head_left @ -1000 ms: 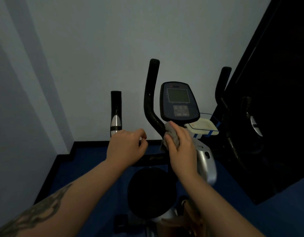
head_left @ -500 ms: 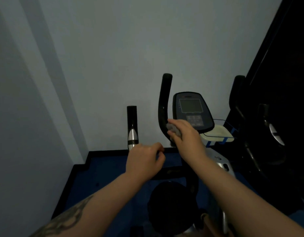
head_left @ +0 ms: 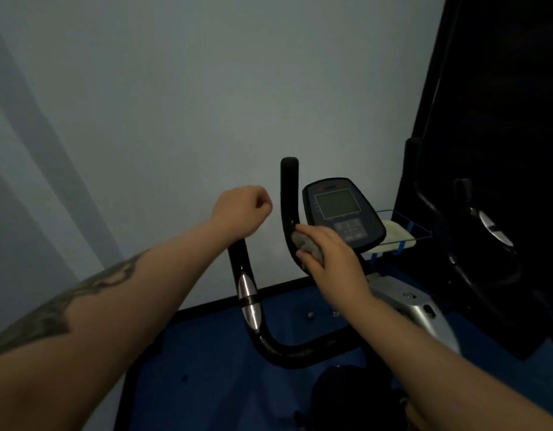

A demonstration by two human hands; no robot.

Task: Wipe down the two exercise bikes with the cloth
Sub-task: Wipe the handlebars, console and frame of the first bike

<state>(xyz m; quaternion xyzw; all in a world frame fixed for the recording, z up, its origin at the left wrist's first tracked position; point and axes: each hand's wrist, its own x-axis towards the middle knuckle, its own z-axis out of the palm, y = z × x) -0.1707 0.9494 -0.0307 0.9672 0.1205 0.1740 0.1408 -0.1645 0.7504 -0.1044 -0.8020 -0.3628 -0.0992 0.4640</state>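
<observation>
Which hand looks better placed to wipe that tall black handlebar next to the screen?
The right hand. It already grips the grey cloth against the upright handlebar, while the left hand grips the other handlebar.

Both arms are seen bare from the elbow down, no sleeves in the shot at all. Nothing is worn at either wrist, no watch or band, and no rings can be made out on the left hand (head_left: pixel 240 213) or the right hand (head_left: pixel 331 253). No gloves either. The left forearm (head_left: pixel 119 309) is marked with a big dark tattoo (head_left: pixel 67 303), inked along the outer side and running from near the elbow up toward the middle of the arm. Curling, pointed shapes with a sort of tribal look can be seen in it, though the lighting is dim, so finer detail is lost. The right forearm (head_left: pixel 440 362) is left unmarked.
</observation>
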